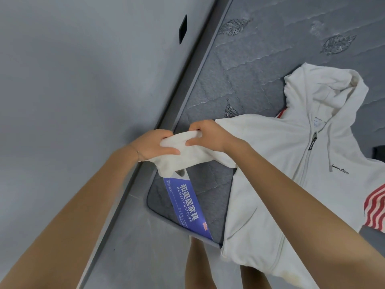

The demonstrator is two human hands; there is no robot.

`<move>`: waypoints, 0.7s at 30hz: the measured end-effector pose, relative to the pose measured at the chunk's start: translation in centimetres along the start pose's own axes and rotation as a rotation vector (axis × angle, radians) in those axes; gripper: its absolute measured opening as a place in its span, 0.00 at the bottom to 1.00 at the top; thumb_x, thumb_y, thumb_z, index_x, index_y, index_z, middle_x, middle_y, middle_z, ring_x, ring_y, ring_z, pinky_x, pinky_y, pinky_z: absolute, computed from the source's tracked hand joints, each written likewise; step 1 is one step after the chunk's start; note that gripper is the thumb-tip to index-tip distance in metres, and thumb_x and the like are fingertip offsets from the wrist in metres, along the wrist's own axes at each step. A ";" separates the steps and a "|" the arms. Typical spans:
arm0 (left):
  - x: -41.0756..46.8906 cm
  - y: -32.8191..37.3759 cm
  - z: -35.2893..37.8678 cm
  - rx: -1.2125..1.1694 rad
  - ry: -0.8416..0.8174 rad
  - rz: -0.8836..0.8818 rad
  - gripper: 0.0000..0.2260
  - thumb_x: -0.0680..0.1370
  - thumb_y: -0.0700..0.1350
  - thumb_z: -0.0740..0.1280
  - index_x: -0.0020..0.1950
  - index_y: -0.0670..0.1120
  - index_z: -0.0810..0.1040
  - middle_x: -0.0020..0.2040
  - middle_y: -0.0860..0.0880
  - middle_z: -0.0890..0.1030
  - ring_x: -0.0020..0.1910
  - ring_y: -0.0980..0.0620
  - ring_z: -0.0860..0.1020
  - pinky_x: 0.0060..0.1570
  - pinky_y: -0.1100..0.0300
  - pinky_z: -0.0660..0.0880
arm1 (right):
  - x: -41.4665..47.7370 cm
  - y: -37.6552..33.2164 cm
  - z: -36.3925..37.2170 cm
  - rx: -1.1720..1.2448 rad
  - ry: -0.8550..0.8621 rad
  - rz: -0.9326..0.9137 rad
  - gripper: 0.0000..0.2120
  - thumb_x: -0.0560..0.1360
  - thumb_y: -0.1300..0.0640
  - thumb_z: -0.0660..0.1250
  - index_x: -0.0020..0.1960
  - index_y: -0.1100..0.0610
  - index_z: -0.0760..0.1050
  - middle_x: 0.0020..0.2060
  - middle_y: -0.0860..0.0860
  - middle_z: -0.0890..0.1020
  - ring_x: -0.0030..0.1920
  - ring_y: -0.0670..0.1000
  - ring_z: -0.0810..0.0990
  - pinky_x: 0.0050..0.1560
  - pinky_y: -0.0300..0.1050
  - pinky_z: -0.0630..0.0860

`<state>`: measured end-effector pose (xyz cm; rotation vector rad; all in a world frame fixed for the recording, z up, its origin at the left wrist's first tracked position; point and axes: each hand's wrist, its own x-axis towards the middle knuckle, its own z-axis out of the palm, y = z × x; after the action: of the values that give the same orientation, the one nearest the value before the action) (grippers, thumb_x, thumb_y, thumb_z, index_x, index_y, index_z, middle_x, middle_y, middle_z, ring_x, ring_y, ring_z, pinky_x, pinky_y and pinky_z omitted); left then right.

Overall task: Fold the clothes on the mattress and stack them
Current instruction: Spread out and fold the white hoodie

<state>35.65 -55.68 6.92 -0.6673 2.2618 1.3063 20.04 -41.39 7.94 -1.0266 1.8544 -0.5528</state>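
Observation:
A white zip-up hoodie (277, 163) lies front-up on the grey quilted mattress (250, 65), hood toward the far right. Its hem hangs over the near edge, and red stripes show on its right sleeve at the frame's right edge. Its left sleeve is lifted off the mattress. My left hand (155, 146) grips the sleeve near its cuff. Beside it, my right hand (210, 135) grips the same sleeve a little nearer the shoulder. The cuff end droops below my left hand.
A blue label band (187, 205) with white lettering crosses the mattress's near corner. A grey wall (73, 80) with a dark socket (183, 29) runs along the left. Grey floor (141, 257) lies below. A dark object (378, 152) peeks out at the right edge.

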 end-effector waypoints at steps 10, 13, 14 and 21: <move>0.5 -1.2 -0.1 -0.045 0.063 -0.123 0.08 0.78 0.42 0.69 0.52 0.38 0.78 0.44 0.45 0.80 0.42 0.49 0.76 0.39 0.62 0.71 | -1.2 3.3 -1.4 0.045 0.283 0.120 0.06 0.74 0.56 0.73 0.47 0.57 0.78 0.42 0.48 0.75 0.45 0.48 0.72 0.46 0.40 0.66; 1.2 1.3 0.4 -0.237 0.158 -0.095 0.06 0.78 0.43 0.68 0.50 0.40 0.77 0.40 0.50 0.79 0.37 0.56 0.75 0.32 0.71 0.71 | -2.1 4.1 -1.5 0.164 0.427 0.080 0.14 0.74 0.57 0.73 0.58 0.58 0.78 0.53 0.48 0.75 0.54 0.46 0.72 0.56 0.35 0.67; 1.6 2.2 0.7 -0.284 0.177 -0.072 0.07 0.79 0.44 0.68 0.51 0.40 0.78 0.42 0.49 0.79 0.38 0.56 0.76 0.36 0.68 0.73 | -2.5 4.3 -1.5 0.237 0.465 0.080 0.14 0.75 0.57 0.73 0.59 0.57 0.78 0.54 0.47 0.75 0.54 0.45 0.73 0.55 0.32 0.67; 4.9 9.6 5.8 -0.565 0.186 -0.089 0.11 0.81 0.42 0.64 0.58 0.36 0.77 0.50 0.42 0.80 0.47 0.49 0.78 0.47 0.54 0.76 | -6.5 5.6 -1.3 0.604 0.457 0.153 0.09 0.81 0.51 0.64 0.58 0.52 0.77 0.51 0.40 0.79 0.52 0.41 0.78 0.56 0.36 0.73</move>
<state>26.77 -47.29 7.76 -1.1033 1.9622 1.9249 18.09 -32.99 7.77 -0.3679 1.9367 -1.2372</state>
